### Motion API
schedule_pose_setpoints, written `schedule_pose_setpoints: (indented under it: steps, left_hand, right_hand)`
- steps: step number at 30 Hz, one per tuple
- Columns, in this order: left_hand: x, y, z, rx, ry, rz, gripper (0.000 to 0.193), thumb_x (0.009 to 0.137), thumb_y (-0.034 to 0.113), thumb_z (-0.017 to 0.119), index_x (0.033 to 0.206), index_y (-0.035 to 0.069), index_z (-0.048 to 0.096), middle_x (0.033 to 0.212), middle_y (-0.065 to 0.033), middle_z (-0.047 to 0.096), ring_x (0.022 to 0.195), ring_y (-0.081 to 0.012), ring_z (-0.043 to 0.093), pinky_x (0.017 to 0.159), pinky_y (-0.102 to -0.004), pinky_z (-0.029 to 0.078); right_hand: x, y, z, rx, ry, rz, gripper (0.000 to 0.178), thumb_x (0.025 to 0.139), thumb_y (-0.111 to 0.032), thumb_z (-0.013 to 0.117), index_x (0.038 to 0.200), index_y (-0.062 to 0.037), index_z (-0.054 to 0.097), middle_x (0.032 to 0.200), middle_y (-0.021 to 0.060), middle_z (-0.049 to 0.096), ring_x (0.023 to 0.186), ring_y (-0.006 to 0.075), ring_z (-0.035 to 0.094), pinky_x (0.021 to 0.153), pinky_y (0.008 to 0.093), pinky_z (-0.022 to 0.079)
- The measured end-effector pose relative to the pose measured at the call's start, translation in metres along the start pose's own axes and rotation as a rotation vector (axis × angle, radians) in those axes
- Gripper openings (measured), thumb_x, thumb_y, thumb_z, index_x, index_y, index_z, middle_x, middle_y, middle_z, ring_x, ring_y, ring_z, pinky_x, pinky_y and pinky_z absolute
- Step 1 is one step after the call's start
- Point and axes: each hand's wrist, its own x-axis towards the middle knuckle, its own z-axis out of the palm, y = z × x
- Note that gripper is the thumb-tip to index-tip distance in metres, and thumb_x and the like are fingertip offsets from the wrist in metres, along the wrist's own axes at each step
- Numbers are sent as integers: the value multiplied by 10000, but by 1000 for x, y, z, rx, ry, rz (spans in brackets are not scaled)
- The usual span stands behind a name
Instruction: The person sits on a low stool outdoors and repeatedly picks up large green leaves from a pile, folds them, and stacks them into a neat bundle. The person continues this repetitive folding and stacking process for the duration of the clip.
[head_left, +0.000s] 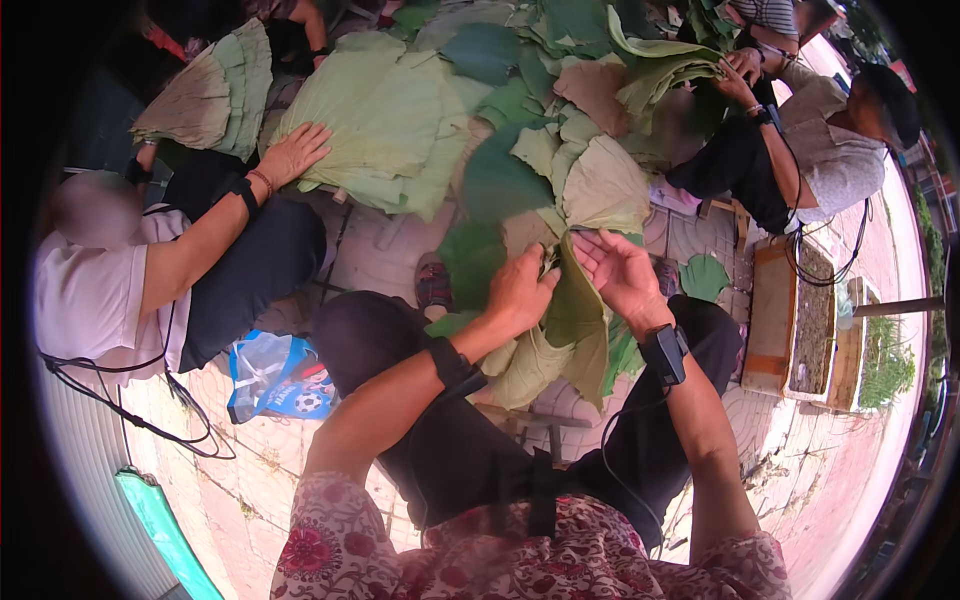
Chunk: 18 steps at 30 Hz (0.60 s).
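Between my knees hangs a bundle of folded lotus leaves (570, 340), green and yellowish with loose, drooping edges. My left hand (520, 290) is closed on its upper left side, fingers curled around the gathered part. My right hand (622, 275) is turned palm up at the bundle's upper right, fingers stretched out and touching or very near the leaf edge. Just beyond my hands lies a pale lotus leaf (605, 190) on the wide heap of overlapping leaves. Dark bands with small devices sit on both my wrists.
At left, a person's hand (295, 155) rests on a broad stack of pale leaves (385, 115). Another person (830, 150) at right holds folded leaves (665, 75). A blue-and-white bag (280, 375) lies on the paving. Planter boxes (785, 320) stand at right.
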Motion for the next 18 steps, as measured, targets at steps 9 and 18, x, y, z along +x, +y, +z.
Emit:
schedule_pose_setpoints:
  steps: [9, 18]
  left_hand:
    - [20, 1, -10, -522, -12, -436, 286, 928, 158, 609, 1099, -70, 630, 1013, -106, 657, 910, -189, 585, 808, -347, 457]
    - [38, -31, 6, -351, 218, -405, 239, 906, 177, 660, 914, -58, 617, 816, -180, 632, 773, -270, 608, 732, -417, 461]
  right_hand:
    - [-30, 11, 51, -1454, -354, -370, 872, 816, -148, 753, 1562, -99, 305, 1531, 120, 427, 1472, 278, 327, 1212, 397, 271]
    - [-24, -4, -3, -798, 46, -521, 798, 713, 165, 349, 1500, 33, 370, 1414, 191, 536, 1328, 258, 497, 1104, 304, 382]
